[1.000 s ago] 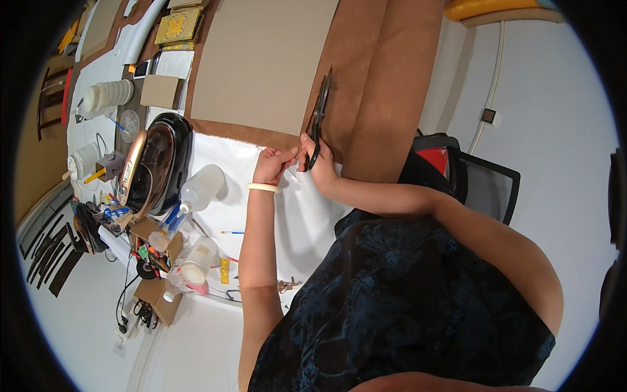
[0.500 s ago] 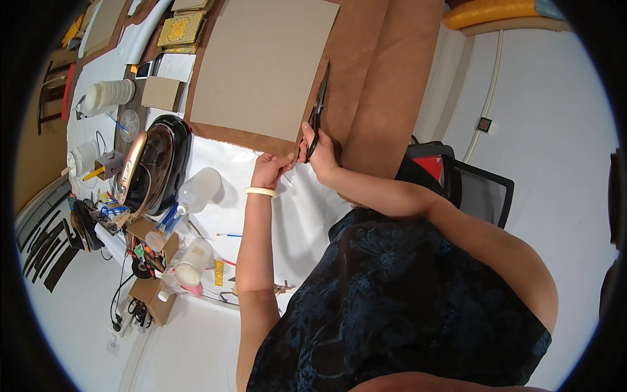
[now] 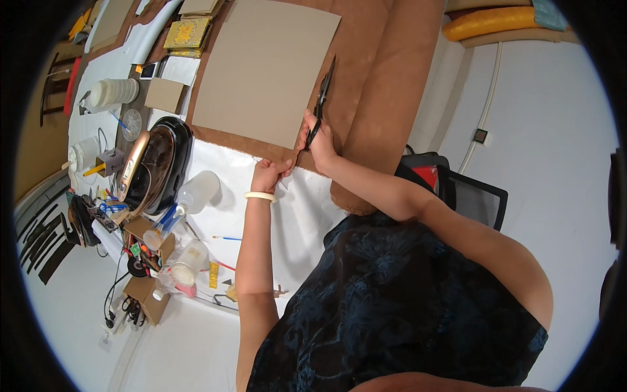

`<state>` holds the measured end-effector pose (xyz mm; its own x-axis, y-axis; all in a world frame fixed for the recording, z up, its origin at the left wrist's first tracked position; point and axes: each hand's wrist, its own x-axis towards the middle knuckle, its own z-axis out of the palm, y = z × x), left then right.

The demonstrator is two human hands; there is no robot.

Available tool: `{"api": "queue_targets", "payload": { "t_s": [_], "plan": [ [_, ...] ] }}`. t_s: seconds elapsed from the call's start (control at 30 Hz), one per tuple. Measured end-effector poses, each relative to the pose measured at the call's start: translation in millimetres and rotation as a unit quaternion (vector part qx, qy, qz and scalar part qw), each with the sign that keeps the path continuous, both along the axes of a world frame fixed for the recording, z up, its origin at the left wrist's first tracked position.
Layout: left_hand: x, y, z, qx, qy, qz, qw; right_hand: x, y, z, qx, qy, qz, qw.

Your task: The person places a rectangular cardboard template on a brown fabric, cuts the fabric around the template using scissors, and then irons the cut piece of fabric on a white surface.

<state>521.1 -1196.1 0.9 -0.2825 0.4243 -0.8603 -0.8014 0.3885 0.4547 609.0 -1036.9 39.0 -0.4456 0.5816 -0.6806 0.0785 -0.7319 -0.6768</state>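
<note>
Scissors [image 3: 322, 98] (seemingly closed) in right hand [image 3: 322, 145]

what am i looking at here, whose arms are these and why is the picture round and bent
There is no machine here: these are one person's two bare hands. The view comes from a wide fisheye camera worn on the head, looking down, so straight edges bend near the dark rim. The right hand holds black scissors. The left hand seems to pinch the edge of a brown sheet. On that sheet lies a plain beige board. Further left are a black device with a copper-coloured handle and a clear bottle.
</note>
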Motion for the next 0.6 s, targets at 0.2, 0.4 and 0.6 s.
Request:
{"api": "queue_targets", "payload": {
  "t_s": [0.2,0.4,0.6],
  "plan": [
    [-1,-4,-7,0.009,-0.002,-0.018,1.0,-1,8,1,0.006,-0.005,-0.005,1.0],
    [0,-8,-14,0.012,0.007,-0.022,1.0,0,5,-1,0.016,-0.009,-0.01,1.0],
    [2,-5,-13,0.002,0.01,-0.018,1.0,-5,28,-2,0.019,-0.006,0.016,1.0]
  ]
}}
